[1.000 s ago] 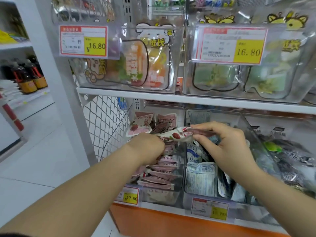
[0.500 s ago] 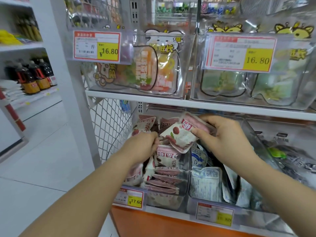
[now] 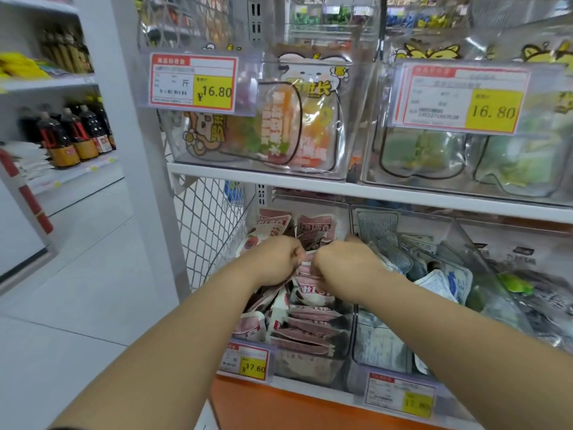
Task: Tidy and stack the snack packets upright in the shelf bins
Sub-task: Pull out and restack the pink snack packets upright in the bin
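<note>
Left hand (image 3: 274,259) and right hand (image 3: 344,263) plunge into the clear bin (image 3: 310,366), both curled around pink packets (image 3: 310,315).

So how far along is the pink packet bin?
Done: the pink packets at the back of their bin stand upright. In hand: left hand and right hand grip packets mid-bin. Left: the front packets lie flat, and the blue-white packets next door are jumbled.
</note>
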